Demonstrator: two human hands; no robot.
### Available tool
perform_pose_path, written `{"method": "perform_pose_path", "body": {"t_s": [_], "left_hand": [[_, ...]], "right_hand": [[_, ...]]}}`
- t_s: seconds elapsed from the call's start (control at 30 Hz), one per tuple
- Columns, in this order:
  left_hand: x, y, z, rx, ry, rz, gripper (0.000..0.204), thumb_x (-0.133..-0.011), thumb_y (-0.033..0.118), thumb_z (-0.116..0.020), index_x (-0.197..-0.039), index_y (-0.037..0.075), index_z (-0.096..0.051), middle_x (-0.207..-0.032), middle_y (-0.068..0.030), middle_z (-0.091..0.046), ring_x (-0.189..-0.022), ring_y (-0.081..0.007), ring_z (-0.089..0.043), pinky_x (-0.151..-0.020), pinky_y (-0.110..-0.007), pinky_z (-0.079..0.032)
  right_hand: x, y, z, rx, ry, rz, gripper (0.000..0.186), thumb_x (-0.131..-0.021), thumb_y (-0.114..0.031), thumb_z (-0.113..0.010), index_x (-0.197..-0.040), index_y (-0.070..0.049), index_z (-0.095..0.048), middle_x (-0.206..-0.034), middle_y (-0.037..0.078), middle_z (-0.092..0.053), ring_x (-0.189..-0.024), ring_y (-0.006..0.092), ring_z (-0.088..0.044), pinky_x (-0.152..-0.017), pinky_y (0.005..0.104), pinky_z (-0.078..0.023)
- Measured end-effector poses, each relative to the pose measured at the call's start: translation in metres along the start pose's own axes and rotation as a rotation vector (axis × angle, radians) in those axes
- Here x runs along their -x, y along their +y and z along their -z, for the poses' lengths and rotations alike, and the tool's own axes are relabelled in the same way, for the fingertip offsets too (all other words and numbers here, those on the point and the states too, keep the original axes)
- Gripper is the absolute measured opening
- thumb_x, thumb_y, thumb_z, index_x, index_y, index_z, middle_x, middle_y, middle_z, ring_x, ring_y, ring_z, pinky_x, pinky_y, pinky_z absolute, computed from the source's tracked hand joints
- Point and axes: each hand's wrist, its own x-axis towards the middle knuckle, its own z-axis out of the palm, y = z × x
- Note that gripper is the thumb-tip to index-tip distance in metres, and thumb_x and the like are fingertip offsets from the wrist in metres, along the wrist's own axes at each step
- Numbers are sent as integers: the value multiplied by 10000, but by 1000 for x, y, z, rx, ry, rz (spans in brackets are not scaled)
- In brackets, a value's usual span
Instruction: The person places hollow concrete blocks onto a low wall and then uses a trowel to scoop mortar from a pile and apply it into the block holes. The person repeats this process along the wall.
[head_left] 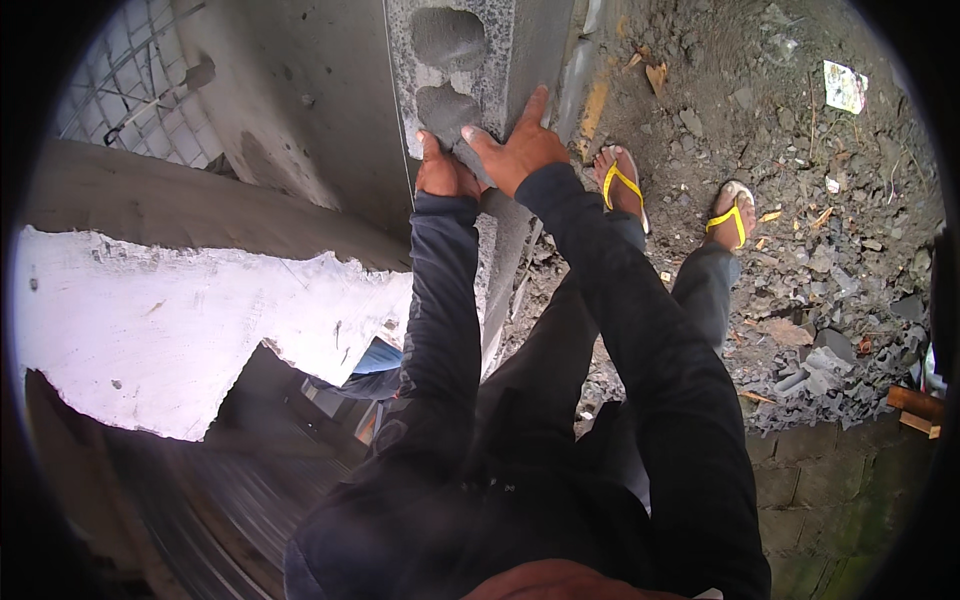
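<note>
A grey hollow concrete block [498, 62] runs along the top of a narrow wall, its two visible holes filled with grey mortar [448, 104]. Both my hands are on its near part. My left hand [447, 174] grips the left edge, one digit pointing forward and the others mostly hidden. Close beside it, my right hand [518, 150] clasps the right side: the thumb reaches inward over the top and a finger stretches forward along the side. Its remaining fingers are hidden. A thin pale string line [400, 135] runs along the block's left edge.
Left of the wall are a smooth grey concrete surface [290, 90] and a jagged-edged white panel [180, 310], with part of a person in blue [375, 362] below. At right, my feet in yellow-strapped sandals [735, 215] stand on dirt beside rubble [830, 365].
</note>
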Motion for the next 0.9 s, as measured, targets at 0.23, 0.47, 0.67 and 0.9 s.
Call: {"method": "perform_pose_path", "body": {"t_s": [0.23, 0.47, 0.67, 0.9], "left_hand": [[-6, -3, 1, 35, -94, 5, 738, -988, 644, -250, -1478, 96, -319, -1471, -160, -418, -1302, -365, -466, -1058, -553, -410], [-13, -6, 6, -11, 4, 63, 797, -935, 718, -320, -1503, 159, -303, -1522, -115, -376, -1344, -345, -427, -1063, -558, -378], [17, -1, -3, -93, 299, 141, 888, -905, 756, -345, -1540, 152, -203, -1540, -136, -344, -1344, -394, -409, -1052, -622, -343], [155, -42, 15, -581, 260, 170, 1026, -835, 847, -328, -1571, 167, -107, -1572, -140, -292, -1318, -415, -439, -1020, -598, -369]], "right_hand": [[10, 44, 41, 62, -99, -9, 1118, -814, -635, -606, -1523, 37, -63, -1240, 347, -569, -1169, 429, -584, -1011, 413, -462], [39, 233, 121, -101, 108, -88, 917, -873, -637, -552, -1486, -7, -292, -1288, 233, -600, -1171, 402, -587, -999, 415, -450], [132, 440, 159, -243, 476, -190, 615, -941, -420, -611, -1351, 13, -462, -997, 227, -669, -840, 265, -665, -775, 364, -520], [351, 589, 93, -468, 556, -726, 558, -918, -365, -644, -1294, 21, -500, -960, 181, -655, -764, 257, -671, -562, 371, -596]]}}
